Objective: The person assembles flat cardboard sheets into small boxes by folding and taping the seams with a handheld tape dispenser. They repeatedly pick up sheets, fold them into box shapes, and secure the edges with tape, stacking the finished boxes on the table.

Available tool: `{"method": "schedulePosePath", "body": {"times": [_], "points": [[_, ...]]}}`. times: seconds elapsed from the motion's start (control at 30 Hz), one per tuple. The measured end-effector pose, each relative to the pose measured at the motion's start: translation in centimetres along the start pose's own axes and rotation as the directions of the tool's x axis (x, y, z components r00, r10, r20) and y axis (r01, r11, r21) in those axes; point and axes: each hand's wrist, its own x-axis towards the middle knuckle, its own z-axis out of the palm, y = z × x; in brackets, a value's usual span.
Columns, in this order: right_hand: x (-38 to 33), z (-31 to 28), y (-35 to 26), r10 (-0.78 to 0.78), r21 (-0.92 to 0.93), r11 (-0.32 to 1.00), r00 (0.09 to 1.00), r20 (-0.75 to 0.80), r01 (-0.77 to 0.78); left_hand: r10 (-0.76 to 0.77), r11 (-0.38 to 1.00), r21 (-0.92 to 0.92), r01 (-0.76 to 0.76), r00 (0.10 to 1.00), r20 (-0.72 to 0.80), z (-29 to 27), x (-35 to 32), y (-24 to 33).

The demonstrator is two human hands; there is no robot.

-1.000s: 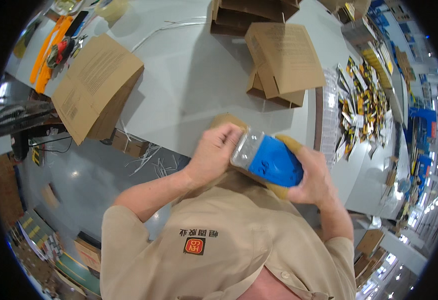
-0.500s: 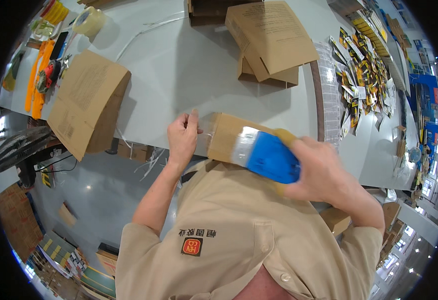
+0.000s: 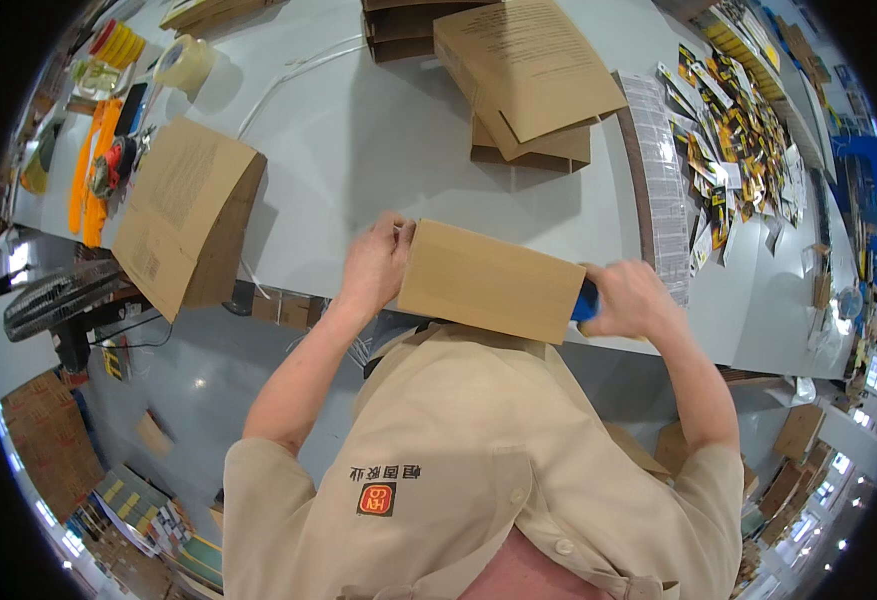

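A closed brown cardboard box is held up in front of my chest, above the near edge of the white table. My left hand grips the box's left end with fingers curled over its top corner. My right hand is at the box's right end, wrapped around a blue tape dispenser; only a small part of the dispenser shows past the box's edge.
An upright open carton stands at the table's left. Flattened cartons are stacked at the back. A tape roll and orange tools lie far left. Many small packets cover the right side. A black fan sits below left.
The box has turned so its plain side faces up and hides most of the blue dispenser. My right hand moved to the box's right end; my left hand now grips the left end.
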Motion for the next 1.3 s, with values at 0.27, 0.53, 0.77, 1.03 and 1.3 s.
{"method": "schedulePosePath", "body": {"times": [0.27, 0.53, 0.77, 1.03, 1.3], "points": [[-2.7, 0.4, -0.7, 0.438, 0.610, 0.760, 0.869, -0.229, -0.222, 0.306, 0.952, -0.051, -0.303, 0.950, 0.066, -4.9, -5.0, 1.9], [-3.9, 5.1, 7.0, 0.422, 0.703, -0.397, 0.798, -0.430, 0.589, 0.360, 0.927, -0.006, -0.376, 0.884, 0.298, -4.0, -3.8, 7.8], [3.1, -19.2, 10.2, 0.548, 0.491, -0.045, 0.433, -0.716, 0.870, 0.174, 0.982, -0.115, -0.148, 0.946, 0.273, -10.4, 8.8, 20.4], [6.3, -10.9, 16.6, 0.542, 0.572, 0.265, 0.371, -0.754, 0.776, 0.123, 0.888, 0.460, -0.014, 0.970, -0.208, -17.5, 5.8, 3.3], [2.2, 10.8, 3.5, 0.762, 0.873, 0.486, 0.476, -0.438, 0.025, -0.211, 0.566, 0.725, 0.392, 0.919, -0.332, -28.3, -5.3, -10.5]]}}
